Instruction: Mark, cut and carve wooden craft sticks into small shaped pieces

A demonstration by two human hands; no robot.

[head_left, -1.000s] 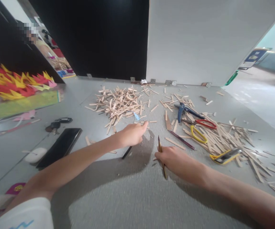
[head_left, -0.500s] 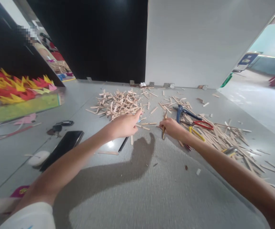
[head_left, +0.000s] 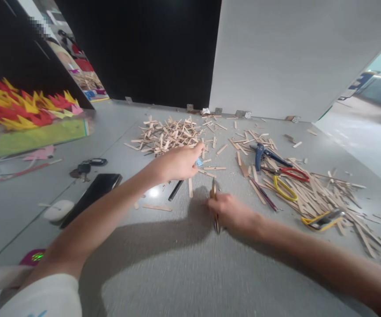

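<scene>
Risk of dropping: right hand (head_left: 233,213), blurred, is closed around a thin pencil-like tool (head_left: 214,207) over the floor (head_left: 184,264). Left hand (head_left: 179,162) is curled at the stick pile (head_left: 169,134); cannot tell if it pinches anything. Sticks may scatter; scissors (head_left: 289,176) lie near.

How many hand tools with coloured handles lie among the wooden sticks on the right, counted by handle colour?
Blue-handled tool: 1
Red-handled tool: 1
Yellow-handled tool by the red one: 1
Yellow-edged tool further right: 1
Total: 4
</scene>
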